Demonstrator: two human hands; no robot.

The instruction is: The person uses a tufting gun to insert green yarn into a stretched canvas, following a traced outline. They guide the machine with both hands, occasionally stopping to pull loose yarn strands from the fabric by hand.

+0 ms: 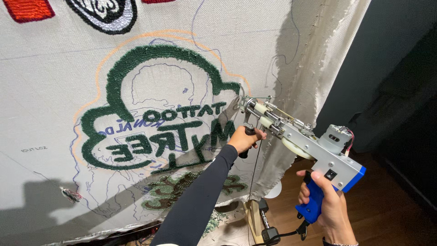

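I see a big pale cloth [54,91] stretched up like a wall. It has fuzzy dark green yarn shapes [132,68] on it, like a puffy cloud outline with letters inside. A tufting gun [300,141] is held up against the cloth, near the right edge of the green shape. The gun is silver metal with a blue handle [314,200].

My left hand [245,139] is closed around the small black grip at the front of the gun, close to the cloth. My left arm wears a long dark sleeve [200,196]. My right hand [330,207] is wrapped tight around the blue handle, lower down and further from the cloth. A black cord [282,235] hangs below it, over a brown wood floor [378,214].
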